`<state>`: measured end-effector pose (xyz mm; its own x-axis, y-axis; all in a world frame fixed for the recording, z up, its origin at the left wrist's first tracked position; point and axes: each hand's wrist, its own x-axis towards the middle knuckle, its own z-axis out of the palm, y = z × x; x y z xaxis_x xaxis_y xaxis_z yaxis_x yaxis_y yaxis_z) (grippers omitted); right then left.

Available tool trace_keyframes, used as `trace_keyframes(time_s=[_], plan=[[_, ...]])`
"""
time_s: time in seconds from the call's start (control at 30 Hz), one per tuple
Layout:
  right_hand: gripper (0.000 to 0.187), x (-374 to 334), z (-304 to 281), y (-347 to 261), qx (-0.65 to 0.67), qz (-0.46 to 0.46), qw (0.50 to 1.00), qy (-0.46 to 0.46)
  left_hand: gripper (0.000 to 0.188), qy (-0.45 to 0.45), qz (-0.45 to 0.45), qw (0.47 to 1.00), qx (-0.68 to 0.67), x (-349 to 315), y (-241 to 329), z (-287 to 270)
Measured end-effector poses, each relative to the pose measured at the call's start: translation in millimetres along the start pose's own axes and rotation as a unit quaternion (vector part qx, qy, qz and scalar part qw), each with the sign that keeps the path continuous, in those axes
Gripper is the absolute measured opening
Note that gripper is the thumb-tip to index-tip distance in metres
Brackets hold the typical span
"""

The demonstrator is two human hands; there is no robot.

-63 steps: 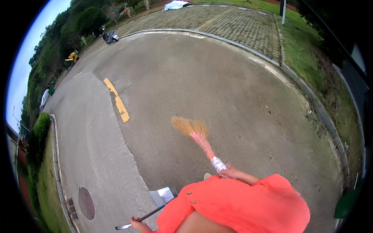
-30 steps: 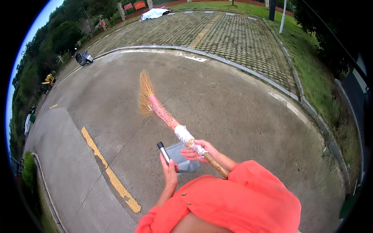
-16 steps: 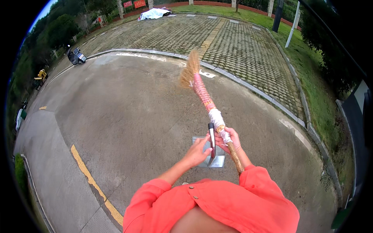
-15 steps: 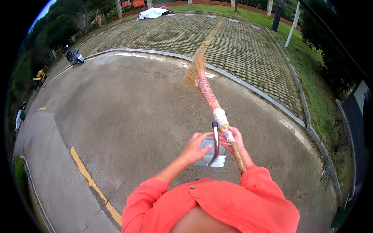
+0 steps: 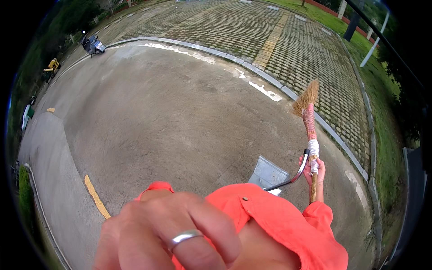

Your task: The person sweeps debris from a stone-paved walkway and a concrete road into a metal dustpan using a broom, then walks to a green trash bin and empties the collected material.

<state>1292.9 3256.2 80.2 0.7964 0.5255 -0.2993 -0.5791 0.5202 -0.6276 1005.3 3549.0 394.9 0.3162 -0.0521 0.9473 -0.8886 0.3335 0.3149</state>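
My right hand (image 5: 319,171) is wrapped around a straw broom (image 5: 310,119) at the white-bound part of its stick. The broom is upright, bristles uppermost, with pink binding below them. Against the same hand lies the bent metal handle of a dustpan (image 5: 267,171), its black end beside the broom stick. The grey metal pan hangs left of that hand, in front of my red-orange shirt. Large and close in the foreground is my left hand (image 5: 153,229), a ring on one finger. Its fingers are curled, and their tips and anything in them are hidden.
Grey concrete pavement (image 5: 148,117) spreads ahead, bordered by a pale curb (image 5: 234,58). Beyond lies a grass-grid paved area (image 5: 202,27). A parked scooter (image 5: 93,45) stands at the far left, and a pale pole (image 5: 375,38) rises from grass at the right.
My left hand has come away from the dustpan and up close to the view. Broom and dustpan have shifted right with my right hand, and the pan now shows turned leftward.
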Motion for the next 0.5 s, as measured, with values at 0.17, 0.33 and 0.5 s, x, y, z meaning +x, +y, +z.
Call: trace_keyframes(time_s=[0.17, 0.33, 0.5], plan=[[0.058, 144.1, 57.4, 6.7, -0.018, -0.006, 1.0, 0.012, 0.017, -0.043, 0.04, 0.997, -0.052, 12.9, -39.9, -175.6], [0.057, 295.6, 135.1, 35.2, -0.025, -0.043, 0.997, 0.057, 0.019, -0.106, 0.007, 0.986, -0.13, 38.6, -78.3, -362.7], [0.058, 417.0, 203.7, 29.1, -0.005, -0.064, 0.996, 0.064, 0.018, -0.075, 0.027, 0.99, -0.12, 79.9, -134.1, -519.6]])
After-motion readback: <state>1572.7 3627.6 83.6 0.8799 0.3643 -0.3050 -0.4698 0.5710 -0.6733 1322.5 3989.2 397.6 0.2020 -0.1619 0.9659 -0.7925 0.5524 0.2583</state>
